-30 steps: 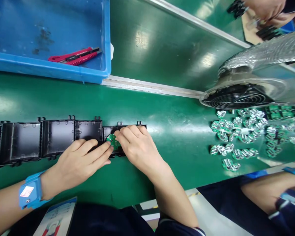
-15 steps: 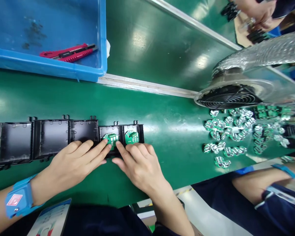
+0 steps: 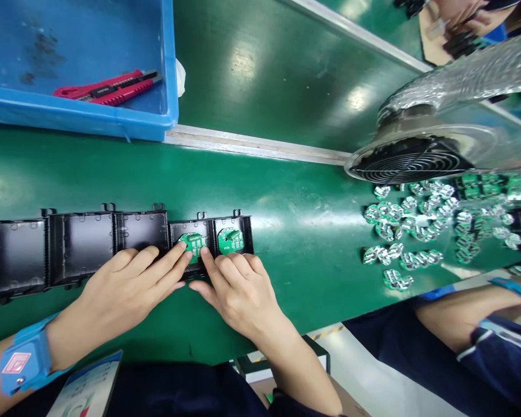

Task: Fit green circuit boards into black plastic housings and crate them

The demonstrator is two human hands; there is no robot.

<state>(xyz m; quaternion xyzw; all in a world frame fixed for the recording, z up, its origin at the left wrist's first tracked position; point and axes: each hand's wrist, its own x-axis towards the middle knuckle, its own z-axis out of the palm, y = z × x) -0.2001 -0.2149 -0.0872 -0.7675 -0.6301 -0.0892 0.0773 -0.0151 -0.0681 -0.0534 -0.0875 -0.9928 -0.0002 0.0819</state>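
Note:
A row of black plastic housings (image 3: 80, 243) lies on the green table. Inside the second housing from the right sits a green circuit board (image 3: 194, 245); another green circuit board (image 3: 231, 240) rests in the rightmost one. My left hand (image 3: 128, 289) is open, its outstretched fingertips on the left edge of the first board. From the other side, my right hand (image 3: 241, 289) is open too, index fingertip touching that board's right edge and the other fingers bent over the rightmost housing. Neither hand grips anything, and the fingers partly cover the housings' lower edges.
A blue bin (image 3: 169, 110) holding red utility knives (image 3: 108, 88) stands at the upper left. Several circuit boards (image 3: 399, 217) lie to the right, below a fan hood (image 3: 412, 165). Co-workers' arms (image 3: 464, 315) show at the right. A metal strip (image 3: 260, 147) crosses the table.
The view has shifted slightly, so the bin and housings appear a little farther left. Both hands stay on the same circuit board, with hardly any movement of the fingers.

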